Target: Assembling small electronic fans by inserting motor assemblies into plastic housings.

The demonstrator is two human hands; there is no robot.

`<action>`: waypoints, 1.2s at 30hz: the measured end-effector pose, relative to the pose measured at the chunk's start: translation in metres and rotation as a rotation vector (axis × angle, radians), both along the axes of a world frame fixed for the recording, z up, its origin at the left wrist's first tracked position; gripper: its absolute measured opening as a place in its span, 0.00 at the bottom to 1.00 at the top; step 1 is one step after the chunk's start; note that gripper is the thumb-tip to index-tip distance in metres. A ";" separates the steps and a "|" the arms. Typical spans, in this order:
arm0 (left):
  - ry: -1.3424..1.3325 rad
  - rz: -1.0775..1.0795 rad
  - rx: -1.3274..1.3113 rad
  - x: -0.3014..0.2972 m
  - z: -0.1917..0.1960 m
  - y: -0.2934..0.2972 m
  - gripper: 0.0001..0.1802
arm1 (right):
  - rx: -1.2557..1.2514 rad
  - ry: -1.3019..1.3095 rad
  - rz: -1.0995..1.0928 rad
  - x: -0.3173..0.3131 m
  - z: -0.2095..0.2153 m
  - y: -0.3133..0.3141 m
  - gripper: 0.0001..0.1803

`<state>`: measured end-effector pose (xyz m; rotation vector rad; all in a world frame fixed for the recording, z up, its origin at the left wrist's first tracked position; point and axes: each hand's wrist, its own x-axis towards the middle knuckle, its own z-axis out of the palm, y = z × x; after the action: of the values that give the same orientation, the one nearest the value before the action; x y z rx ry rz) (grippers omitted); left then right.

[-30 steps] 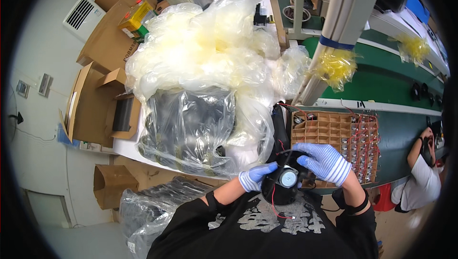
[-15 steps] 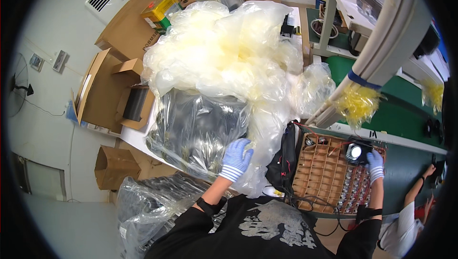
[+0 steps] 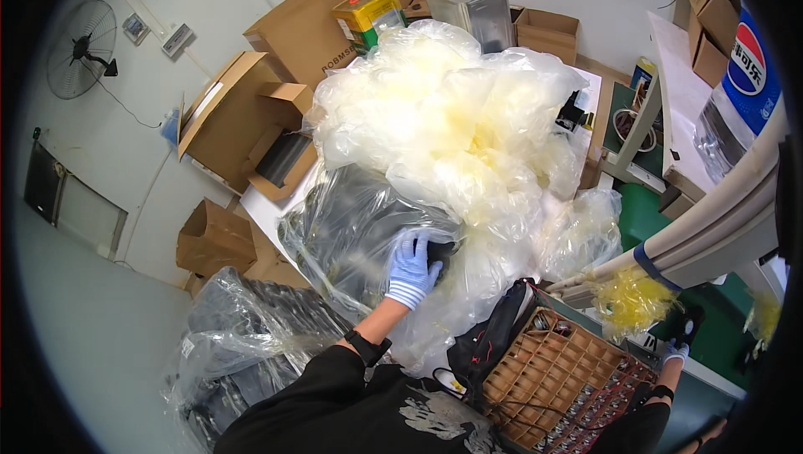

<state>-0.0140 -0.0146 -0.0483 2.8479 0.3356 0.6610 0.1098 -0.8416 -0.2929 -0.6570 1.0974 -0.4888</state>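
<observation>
- Plastic-bagged black parts (image 3: 368,232): left hand (image 3: 411,268) dug in, grip closing on one, not lifted out yet.
- Right hand (image 3: 674,353), lower right: grip unclear; brown tray (image 3: 560,374) partly filled.

Worn items: gloves, wristbands, black printed top.

Left hand (image 3: 411,268) covered by a light blue knitted glove with a white ribbed cuff banded in faint stripes. Just below that cuff, bare forearm, then a black watch (image 3: 366,345) strapped round the wrist. Right hand (image 3: 674,352), far right of the watch, covered by a matching light blue glove; a dark band (image 3: 662,392) directly beneath its cuff. Black short-sleeved top (image 3: 351,412) below the watch, loose at the sleeve hem, printed across the chest with a pale grey-white graphic (image 3: 443,427); print detail too blurred to resolve.
</observation>
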 end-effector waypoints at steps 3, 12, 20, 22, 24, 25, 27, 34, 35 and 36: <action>0.126 -0.091 0.062 0.015 0.009 0.009 0.41 | 0.011 -0.035 -0.026 0.008 -0.002 0.001 0.16; 0.379 -0.319 0.112 0.051 0.053 0.023 0.46 | -0.017 -0.085 0.262 -0.042 0.084 0.151 0.25; 0.535 -0.597 0.193 0.064 0.085 0.021 0.43 | -0.593 -0.217 0.858 -0.133 0.171 0.373 0.11; 0.552 -0.693 0.237 0.067 0.077 0.016 0.40 | -0.729 -0.323 1.098 -0.159 0.187 0.425 0.09; 0.580 -0.670 0.268 0.065 0.079 0.010 0.39 | -0.907 -0.348 1.418 -0.179 0.221 0.476 0.11; 0.610 -0.652 0.290 0.066 0.080 0.005 0.37 | -1.017 -0.393 1.581 -0.187 0.227 0.490 0.12; 0.504 -0.650 0.253 0.052 0.080 0.002 0.35 | -1.363 -0.607 1.737 -0.196 0.259 0.514 0.11; -0.048 -0.632 -1.079 -0.027 0.127 -0.023 0.18 | -0.913 -0.553 1.667 -0.222 0.292 0.528 0.28; -0.073 -0.637 -1.139 -0.038 0.131 -0.031 0.18 | -0.649 -0.560 1.586 -0.225 0.295 0.532 0.39; -0.076 -0.655 -1.119 -0.048 0.130 -0.039 0.19 | -0.531 -0.654 1.529 -0.224 0.304 0.539 0.49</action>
<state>-0.0618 -0.0536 0.0817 1.6838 -0.2055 0.2781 -0.1138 -0.3030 0.0110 -1.4363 -0.3376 0.3741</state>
